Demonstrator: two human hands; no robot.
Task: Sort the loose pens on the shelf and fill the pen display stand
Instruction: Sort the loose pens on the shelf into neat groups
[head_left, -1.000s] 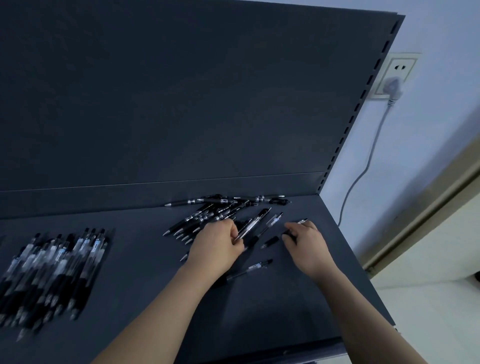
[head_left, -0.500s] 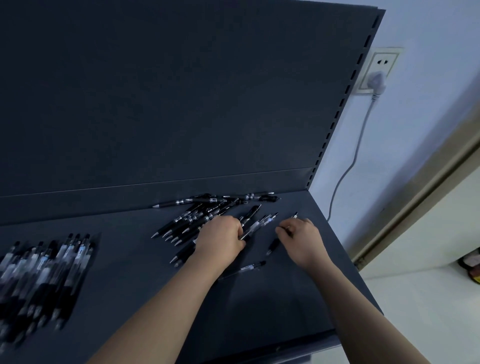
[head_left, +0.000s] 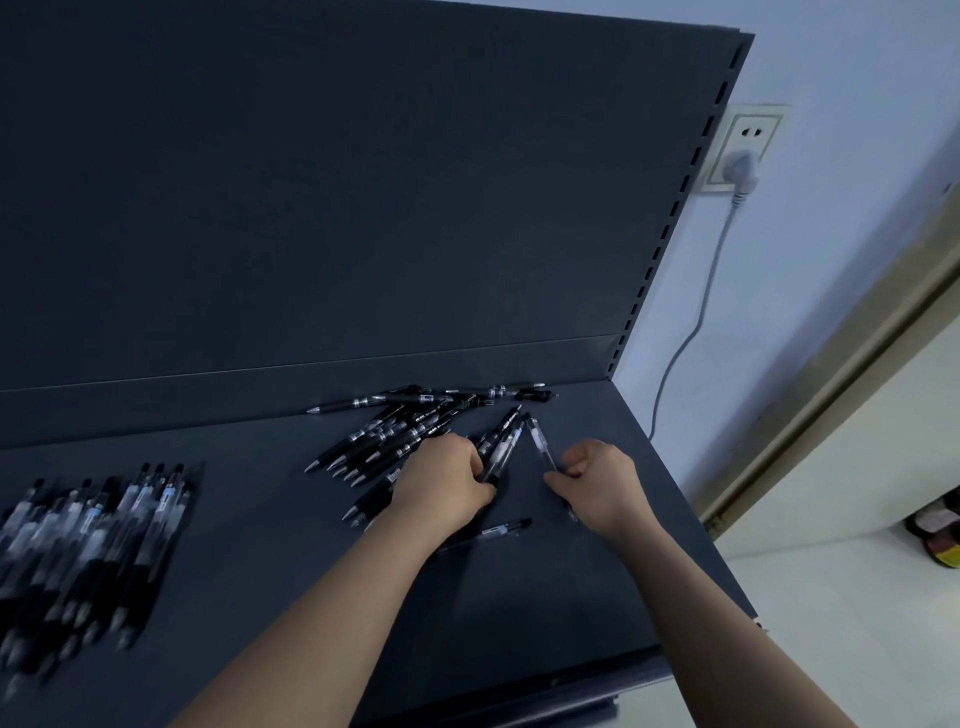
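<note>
Several loose black pens (head_left: 415, 421) lie in a heap on the dark shelf (head_left: 260, 499), near its back right. My left hand (head_left: 447, 483) grips a small bunch of pens (head_left: 501, 441) that stick up and to the right from its fingers. My right hand (head_left: 597, 483) pinches one clear-barrelled pen (head_left: 540, 441) tilted up and to the left. A single pen (head_left: 501, 530) lies flat just below and between my hands. A sorted row of several pens (head_left: 88, 551) rests at the left. No pen display stand is in view.
The shelf's dark back panel (head_left: 363, 208) rises behind the pens. Its right edge (head_left: 675, 519) borders a white wall with a socket and plug (head_left: 740, 161) and a hanging cable (head_left: 696, 312). The pale floor (head_left: 857, 623) lies lower right.
My right hand has lifted one pen off the shelf and now pinches it. My left hand has gathered its pens more upright. The view has shifted slightly left.
</note>
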